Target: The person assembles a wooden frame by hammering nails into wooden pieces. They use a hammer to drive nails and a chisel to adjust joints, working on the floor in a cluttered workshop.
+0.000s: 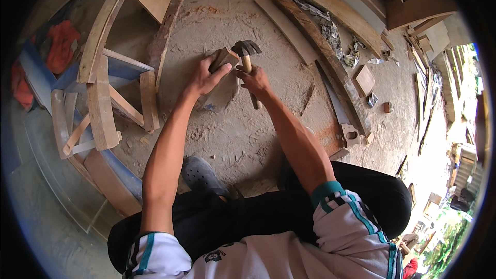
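A small brown wooden block (225, 60) is gripped in my left hand (205, 75), its thumb along the near side. My right hand (255, 79) is wrapped round the wooden handle of a claw hammer (247, 49). The dark hammer head is up, close beside the right end of the block; whether they touch I cannot tell. The handle's lower end sticks out below my right fist. Both hands are held out in front of me above the dusty floor (206, 129).
At left stands a curved wooden frame (98, 103), with orange cloth (63, 46) behind it. Long planks (320, 57) lie at right, beside a handsaw (351, 135) and a square wood piece (365, 80). A grey clog (201, 174) is on my foot.
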Action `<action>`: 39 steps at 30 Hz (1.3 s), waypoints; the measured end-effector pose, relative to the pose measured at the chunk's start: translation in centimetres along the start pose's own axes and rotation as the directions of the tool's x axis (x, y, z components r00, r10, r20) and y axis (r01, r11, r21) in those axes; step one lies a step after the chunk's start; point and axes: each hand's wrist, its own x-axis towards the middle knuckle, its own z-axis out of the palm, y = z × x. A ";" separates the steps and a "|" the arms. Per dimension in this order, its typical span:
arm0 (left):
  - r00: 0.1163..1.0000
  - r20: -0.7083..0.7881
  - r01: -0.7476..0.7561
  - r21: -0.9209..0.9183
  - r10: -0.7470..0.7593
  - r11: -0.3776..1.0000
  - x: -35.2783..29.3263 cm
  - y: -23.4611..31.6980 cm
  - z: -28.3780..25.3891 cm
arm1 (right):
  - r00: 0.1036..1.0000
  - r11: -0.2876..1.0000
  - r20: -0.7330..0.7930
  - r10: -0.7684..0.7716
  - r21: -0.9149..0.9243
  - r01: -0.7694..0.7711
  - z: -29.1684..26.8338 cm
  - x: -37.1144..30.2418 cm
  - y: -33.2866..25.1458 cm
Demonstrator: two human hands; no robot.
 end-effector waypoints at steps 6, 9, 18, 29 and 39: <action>1.000 0.024 -0.005 0.622 -0.012 0.783 -0.8 -2.9 1.5 | 0.994 0.988 -0.068 0.087 0.136 -0.077 -2.6 -2.9 -1.4; 0.998 0.056 -0.056 0.697 0.024 0.715 -1.0 -2.3 2.5 | 0.992 0.990 -0.083 0.099 0.106 -0.090 -4.3 -3.8 -0.8; 0.998 0.063 -0.033 0.800 -0.028 0.599 -0.5 -0.1 3.1 | 0.993 0.992 -0.075 0.086 0.100 -0.079 -5.2 -6.1 -2.5; 0.982 -0.159 0.186 0.698 -0.103 0.691 0.2 -2.4 3.0 | 0.981 0.984 -0.067 0.179 -0.011 -0.180 -4.1 -9.6 -3.4; 0.985 -0.137 0.173 0.741 -0.106 0.648 0.8 -2.7 3.0 | 0.946 0.988 -0.286 -0.153 -0.064 0.141 -4.2 -9.4 -4.7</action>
